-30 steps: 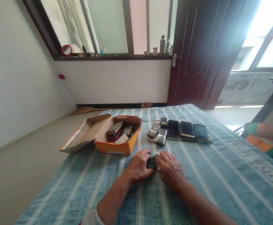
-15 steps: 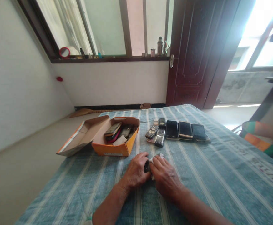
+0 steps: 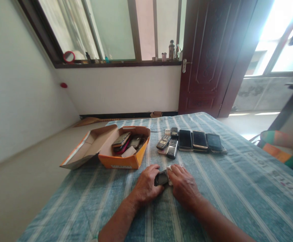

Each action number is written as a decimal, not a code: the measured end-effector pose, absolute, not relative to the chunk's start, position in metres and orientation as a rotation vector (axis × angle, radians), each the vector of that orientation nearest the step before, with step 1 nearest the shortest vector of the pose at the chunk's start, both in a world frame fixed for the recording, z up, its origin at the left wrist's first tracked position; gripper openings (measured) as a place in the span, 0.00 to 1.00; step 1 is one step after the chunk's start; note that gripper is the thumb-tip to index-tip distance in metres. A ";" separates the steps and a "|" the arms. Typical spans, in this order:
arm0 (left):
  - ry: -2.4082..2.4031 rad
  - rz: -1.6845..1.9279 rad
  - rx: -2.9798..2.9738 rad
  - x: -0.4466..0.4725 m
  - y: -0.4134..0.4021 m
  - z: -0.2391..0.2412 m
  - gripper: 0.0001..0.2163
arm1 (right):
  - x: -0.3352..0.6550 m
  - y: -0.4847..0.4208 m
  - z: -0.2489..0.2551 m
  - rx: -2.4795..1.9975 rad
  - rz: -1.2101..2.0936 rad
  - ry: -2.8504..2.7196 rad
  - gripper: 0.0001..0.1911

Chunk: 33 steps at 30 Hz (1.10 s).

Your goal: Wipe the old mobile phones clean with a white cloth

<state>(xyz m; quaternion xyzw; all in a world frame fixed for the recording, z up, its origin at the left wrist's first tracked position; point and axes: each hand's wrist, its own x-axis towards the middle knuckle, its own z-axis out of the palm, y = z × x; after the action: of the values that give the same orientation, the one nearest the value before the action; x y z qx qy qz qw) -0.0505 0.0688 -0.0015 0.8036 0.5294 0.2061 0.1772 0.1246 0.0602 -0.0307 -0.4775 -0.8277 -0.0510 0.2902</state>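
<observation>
A dark mobile phone point(image 3: 161, 178) lies on the striped cloth in front of me, its left end gripped between the thumb and fingers of my left hand point(image 3: 147, 184). My right hand point(image 3: 183, 183) presses a white wipe point(image 3: 170, 174) against the phone's right end; its fingers hide most of the wipe. Beyond my hands, several phones are laid out, among them a silver keypad phone point(image 3: 172, 148), a rounded grey keypad phone point(image 3: 163, 142) and a black touchscreen phone point(image 3: 185, 139).
To the left stands an orange cardboard box point(image 3: 121, 163), its lid point(image 3: 89, 146) folded open, with several old phones point(image 3: 121, 139) inside. A blue striped cloth point(image 3: 211, 201) covers the surface. Behind are a window sill with small items and a dark red door point(image 3: 206, 60).
My right hand has slid right with the wipe, baring more of the dark phone. My left hand keeps its hold in nearly the same spot.
</observation>
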 end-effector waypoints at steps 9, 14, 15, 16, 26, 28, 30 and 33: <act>1.471 0.573 2.228 -0.050 0.068 0.003 0.18 | 0.123 0.061 -0.028 -1.225 -0.113 -2.221 0.12; 1.455 0.624 2.237 -0.046 0.066 0.003 0.16 | 0.122 0.060 -0.026 -1.174 -0.127 -2.220 0.11; 1.448 0.636 2.239 -0.046 0.066 0.003 0.15 | 0.122 0.060 -0.026 -1.155 -0.131 -2.216 0.12; 1.442 0.649 2.243 -0.045 0.066 0.002 0.15 | 0.123 0.060 -0.025 -1.137 -0.132 -2.211 0.12; 1.419 0.696 2.316 -0.044 0.065 0.001 0.17 | 0.132 0.069 -0.028 -1.196 -0.157 -2.086 0.12; 1.411 0.706 2.315 -0.044 0.065 0.001 0.16 | 0.132 0.068 -0.027 -1.187 -0.172 -2.079 0.12; 1.415 0.717 2.306 -0.043 0.065 0.000 0.16 | 0.131 0.066 -0.025 -1.147 -0.177 -2.073 0.12; 1.443 0.708 2.288 -0.043 0.065 -0.002 0.18 | 0.131 0.064 -0.021 -1.086 -0.143 -2.058 0.13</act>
<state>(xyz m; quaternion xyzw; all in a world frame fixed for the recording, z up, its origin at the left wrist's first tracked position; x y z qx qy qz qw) -0.0428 0.0651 -0.0017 0.8060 0.5085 0.2494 0.1718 0.1305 0.0636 -0.0214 -0.4282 -0.8113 -0.0565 0.3940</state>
